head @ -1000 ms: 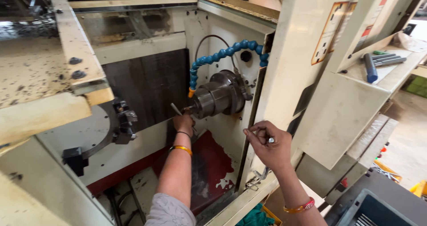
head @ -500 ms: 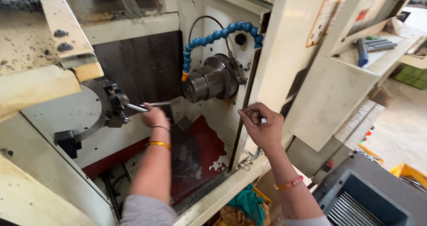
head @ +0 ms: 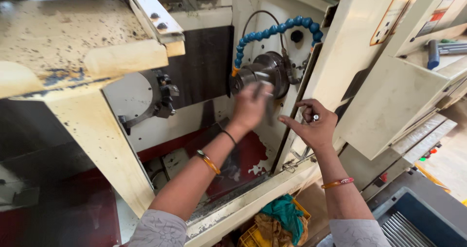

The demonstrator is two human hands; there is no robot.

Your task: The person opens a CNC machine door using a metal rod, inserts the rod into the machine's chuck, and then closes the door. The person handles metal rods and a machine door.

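Note:
I lean into an open lathe enclosure. My left hand (head: 250, 106) is blurred and sits against the grey cylindrical holder (head: 267, 71) at the right of the chamber, closed on a thin grey metal rod (head: 270, 112). My right hand (head: 314, 125) hovers just right of it, in front of the cream door frame (head: 340, 57), pinching a small shiny metal piece (head: 315, 116) between thumb and fingers. A blue segmented coolant hose (head: 272, 27) arcs over the holder. The dark jaw chuck (head: 164, 98) sits to the left, apart from both hands.
A cream sliding cover (head: 73, 47) overhangs the chamber on the left. Below the sill a yellow basket (head: 253, 237) holds teal and brown rags. A grey-blue crate (head: 423, 222) stands at the lower right. A blue-handled tool (head: 433, 53) lies on the right shelf.
My left hand has swung with the rod from the chuck on the left over to the cylindrical holder on the right. My right hand has stayed by the door frame.

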